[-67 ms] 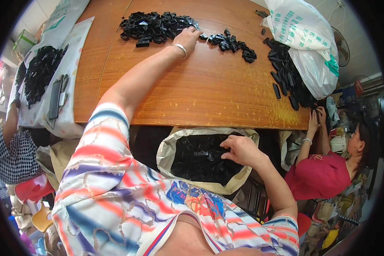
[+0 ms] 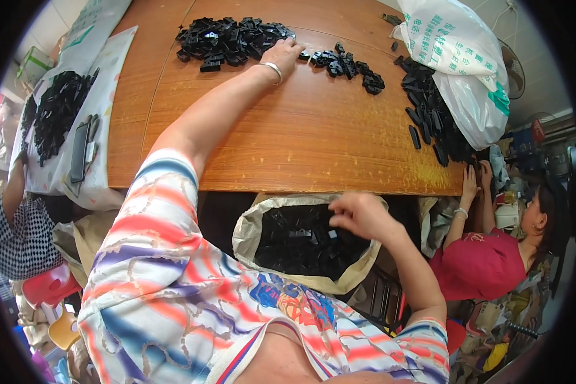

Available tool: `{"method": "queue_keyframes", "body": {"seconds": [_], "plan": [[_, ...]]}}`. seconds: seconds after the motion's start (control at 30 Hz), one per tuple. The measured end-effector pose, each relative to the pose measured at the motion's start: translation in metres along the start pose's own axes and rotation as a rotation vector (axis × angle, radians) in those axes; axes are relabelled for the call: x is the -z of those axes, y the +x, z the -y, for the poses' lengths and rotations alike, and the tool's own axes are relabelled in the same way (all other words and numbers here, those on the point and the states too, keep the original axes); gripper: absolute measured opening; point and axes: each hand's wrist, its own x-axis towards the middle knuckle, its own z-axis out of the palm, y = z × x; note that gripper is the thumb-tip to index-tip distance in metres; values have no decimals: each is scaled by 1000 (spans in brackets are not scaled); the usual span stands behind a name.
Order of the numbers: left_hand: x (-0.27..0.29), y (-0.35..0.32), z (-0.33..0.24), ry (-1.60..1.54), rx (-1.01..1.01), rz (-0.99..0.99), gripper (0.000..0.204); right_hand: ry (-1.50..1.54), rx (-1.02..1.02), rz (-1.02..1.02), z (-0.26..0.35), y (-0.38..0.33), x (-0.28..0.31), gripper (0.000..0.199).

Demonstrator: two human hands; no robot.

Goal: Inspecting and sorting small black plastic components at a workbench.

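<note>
My left hand (image 2: pixel 283 54) reaches across the wooden table to the right end of a heap of small black plastic parts (image 2: pixel 221 41). Its fingers point away and hide their tips, so whether they hold a part cannot be seen. Just right of it lies a short string of the same black parts (image 2: pixel 345 64). Over the right side of an open pale woven sack (image 2: pixel 246 240) hovers my right hand (image 2: pixel 361 216), slightly blurred. Its fingers are loosely bent and apart from the thumb, with nothing visible between them. Inside the sack are many black parts (image 2: pixel 301 246).
Longer black pieces (image 2: pixel 422 109) lie at the table's right, beside a white plastic bag (image 2: pixel 470 77). A person in a red top (image 2: pixel 483 262) handles pieces there. At left, another person's checked sleeve (image 2: pixel 22 237) shows near a covered table with more black pieces (image 2: pixel 61 115) and a phone (image 2: pixel 79 153).
My right hand has risen slightly from the sack's opening toward the table edge. My left hand stays at the heap. The view has shifted a little.
</note>
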Motion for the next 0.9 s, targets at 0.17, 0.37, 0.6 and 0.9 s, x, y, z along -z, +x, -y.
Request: {"method": "queue_keyframes", "body": {"seconds": [0.17,0.37,0.6,0.9], "plan": [[-13,7,8,45,-21,-42,25,-28,2,-299,-37,93,38,13],[18,-33,-18,-180,-111,-132,22,-166,-17,-592,-99,195,55,14],[24,-24,39,292,22,-164,22,-272,-208,-584,-73,270,44,21],[28,-43,10,338,11,-56,20,-94,-66,-518,-60,224,21,21]]}}
